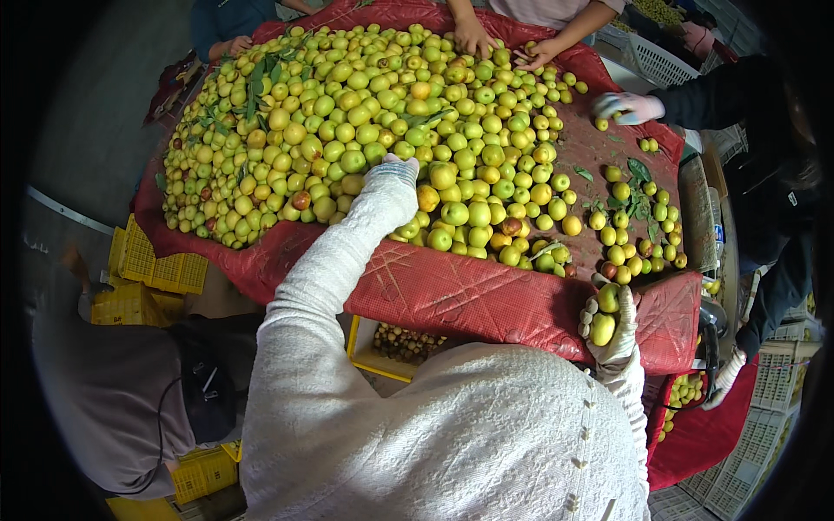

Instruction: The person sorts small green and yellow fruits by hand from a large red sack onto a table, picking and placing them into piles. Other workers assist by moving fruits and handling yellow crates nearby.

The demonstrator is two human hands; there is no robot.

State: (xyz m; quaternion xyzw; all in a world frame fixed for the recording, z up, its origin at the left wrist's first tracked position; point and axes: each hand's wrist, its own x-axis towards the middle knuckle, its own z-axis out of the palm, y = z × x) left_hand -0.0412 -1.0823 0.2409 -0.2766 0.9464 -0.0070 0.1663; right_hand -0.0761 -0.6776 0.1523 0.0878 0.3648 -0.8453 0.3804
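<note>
A large heap of green and yellow jujubes covers the table, some of them browned. My left hand, in a pale glove below a white sleeve, reaches into the front of the heap; its fingertips are hidden among the fruit, so its grip does not show. Over the front edge at the right, my right hand is gloved, palm up. Two green jujubes rest in it, held by the curled fingers. Beyond this hand, several loose jujubes lie on the table's right side.
A red quilted cover drapes over the table edge. Co-workers' hands touch the far fruit; another's gloved hand is at the right. Yellow crates stand at lower left. A yellow-rimmed crate of brown fruit is below the edge.
</note>
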